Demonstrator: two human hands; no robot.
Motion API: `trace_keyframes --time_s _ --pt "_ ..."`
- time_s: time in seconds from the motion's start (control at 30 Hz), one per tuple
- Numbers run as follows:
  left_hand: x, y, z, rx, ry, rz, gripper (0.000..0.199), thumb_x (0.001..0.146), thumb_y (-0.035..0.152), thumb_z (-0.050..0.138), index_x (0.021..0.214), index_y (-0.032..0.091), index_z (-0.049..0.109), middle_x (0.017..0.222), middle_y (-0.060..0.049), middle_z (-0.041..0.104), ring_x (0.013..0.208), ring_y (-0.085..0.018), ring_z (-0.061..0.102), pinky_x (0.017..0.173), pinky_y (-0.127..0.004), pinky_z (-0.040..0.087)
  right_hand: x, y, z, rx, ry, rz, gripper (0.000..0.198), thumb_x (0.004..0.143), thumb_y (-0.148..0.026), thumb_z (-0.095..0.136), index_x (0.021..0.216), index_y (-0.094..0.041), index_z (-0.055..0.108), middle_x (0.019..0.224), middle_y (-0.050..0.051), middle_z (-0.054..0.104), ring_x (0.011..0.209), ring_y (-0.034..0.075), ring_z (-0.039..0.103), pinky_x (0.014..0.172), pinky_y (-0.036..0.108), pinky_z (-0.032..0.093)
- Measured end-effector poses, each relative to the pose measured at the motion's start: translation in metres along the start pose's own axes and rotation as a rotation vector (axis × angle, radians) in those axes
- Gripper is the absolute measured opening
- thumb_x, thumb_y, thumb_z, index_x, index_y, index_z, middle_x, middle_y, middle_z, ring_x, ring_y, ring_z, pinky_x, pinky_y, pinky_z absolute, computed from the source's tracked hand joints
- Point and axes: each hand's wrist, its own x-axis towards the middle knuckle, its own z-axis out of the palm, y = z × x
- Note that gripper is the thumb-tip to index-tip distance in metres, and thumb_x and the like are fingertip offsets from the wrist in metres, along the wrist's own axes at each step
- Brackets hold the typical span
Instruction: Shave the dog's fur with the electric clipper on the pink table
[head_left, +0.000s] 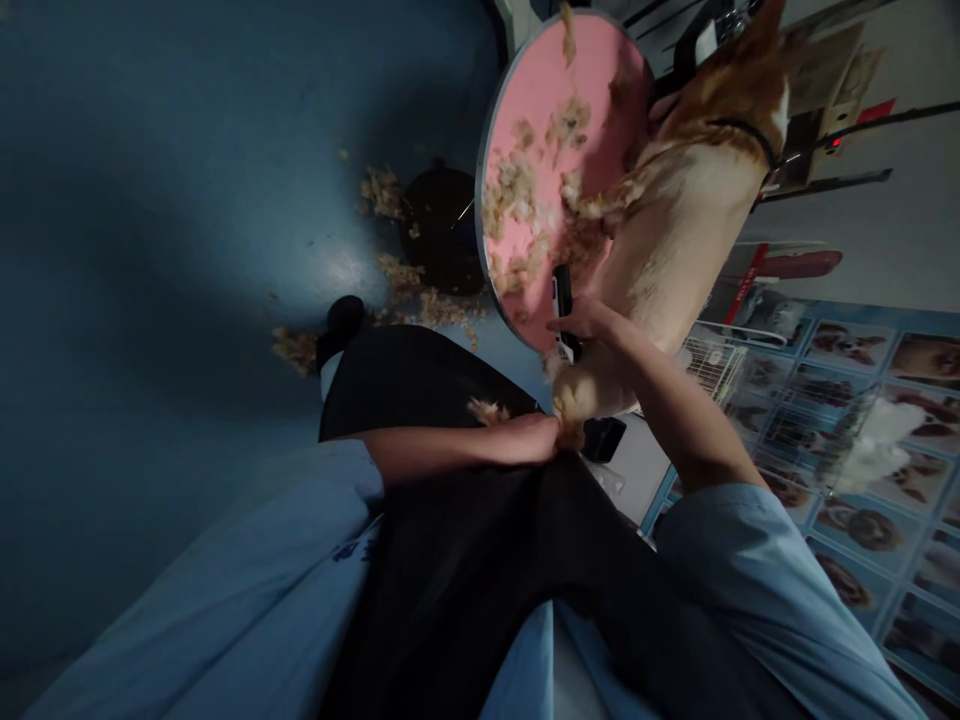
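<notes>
A tan-and-white dog (675, 230) with a closely trimmed back stands on a round pink grooming table (555, 60), its head towards the upper right. My right hand (589, 320) is closed around black hair clippers (564, 335), held low against the dog's rear side. My left hand (536, 438) closes at the dog's hind end, on a furry tan part; whether this is tail or leg I cannot tell. Loose clumps of cut fur (514, 190) lie over the tabletop, and one tuft (487, 411) rests on my black apron near my left wrist.
More cut fur (382, 190) lies on the blue floor (187, 200), around a dark round base (442, 230) below the table. A dark strap (742, 135) circles the dog's neck. At right are a white wire rack (712, 365) and a wall of animal photos (855, 510).
</notes>
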Motion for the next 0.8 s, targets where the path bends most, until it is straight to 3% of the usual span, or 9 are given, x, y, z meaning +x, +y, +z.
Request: trace_keyframes --time_s 0.17,0.3,0.37,0.47,0.57,0.63,0.73,0.8 --pt "-0.001 0.003 -0.001 -0.008 -0.007 -0.020 0.023 0.088 0.021 0.060 0.105 0.010 0.071 0.110 -0.019 0.075 0.104 -0.033 0.073 0.082 -0.032 0.056 -0.008 -0.008 0.010 0.121 -0.197 -0.160 0.020 0.080 -0.036 0.077 0.080 -0.019 0.065 0.062 0.001 0.062 0.055 0.016 0.057 0.052 0.027 0.047" --pt "-0.011 0.011 -0.012 -0.017 -0.011 -0.057 0.029 0.090 0.021 0.060 0.112 0.006 0.070 0.114 -0.022 0.073 0.107 -0.035 0.072 0.080 -0.032 0.055 0.002 -0.010 0.004 0.062 -0.032 -0.102 0.020 0.079 -0.036 0.076 0.078 -0.020 0.064 0.063 0.003 0.062 0.065 0.019 0.063 0.059 0.029 0.050" --pt "-0.018 0.014 -0.019 -0.022 -0.031 -0.075 0.030 0.091 0.021 0.060 0.113 0.004 0.070 0.114 -0.023 0.073 0.107 -0.034 0.072 0.080 -0.032 0.055 0.002 -0.014 0.004 0.079 -0.038 -0.111 0.016 0.079 -0.033 0.074 0.080 -0.019 0.065 0.066 0.003 0.064 0.068 0.020 0.064 0.062 0.029 0.051" --pt "-0.027 0.012 -0.024 -0.053 -0.051 -0.092 0.024 0.092 0.018 0.059 0.108 0.006 0.071 0.110 -0.020 0.075 0.101 -0.030 0.073 0.081 -0.030 0.055 -0.011 -0.024 0.012 0.156 -0.189 -0.247 0.012 0.077 -0.028 0.073 0.081 -0.019 0.065 0.072 0.002 0.068 0.069 0.019 0.064 0.064 0.028 0.051" --pt "-0.027 0.005 -0.021 -0.105 -0.026 -0.100 0.020 0.090 0.017 0.059 0.103 0.009 0.071 0.104 -0.016 0.075 0.096 -0.028 0.074 0.082 -0.031 0.056 -0.029 -0.028 0.016 0.187 -0.236 -0.385 0.019 0.072 -0.030 0.076 0.082 -0.019 0.063 0.075 0.001 0.067 0.071 0.018 0.061 0.064 0.027 0.049" --pt "-0.023 0.001 -0.017 -0.119 -0.009 -0.116 0.023 0.090 0.018 0.058 0.106 0.009 0.071 0.108 -0.017 0.075 0.099 -0.029 0.073 0.084 -0.033 0.056 -0.035 -0.021 0.012 0.205 -0.176 -0.415 0.024 0.072 -0.034 0.075 0.083 -0.019 0.061 0.073 0.000 0.064 0.070 0.017 0.058 0.063 0.026 0.047" --pt "-0.016 -0.002 -0.014 -0.126 0.005 -0.152 0.030 0.090 0.021 0.059 0.114 0.009 0.070 0.118 -0.020 0.074 0.107 -0.031 0.071 0.090 -0.036 0.057 -0.040 -0.004 0.002 0.278 0.066 -0.367 0.026 0.074 -0.041 0.069 0.083 -0.020 0.056 0.073 0.000 0.060 0.071 0.016 0.055 0.064 0.027 0.045" --pt "-0.014 -0.004 -0.013 -0.147 0.014 -0.145 0.034 0.090 0.023 0.059 0.119 0.009 0.070 0.120 -0.020 0.073 0.110 -0.032 0.071 0.093 -0.038 0.057 -0.045 0.006 0.000 0.314 0.141 -0.360 0.029 0.073 -0.043 0.068 0.082 -0.020 0.054 0.073 -0.001 0.058 0.071 0.016 0.053 0.064 0.028 0.045"
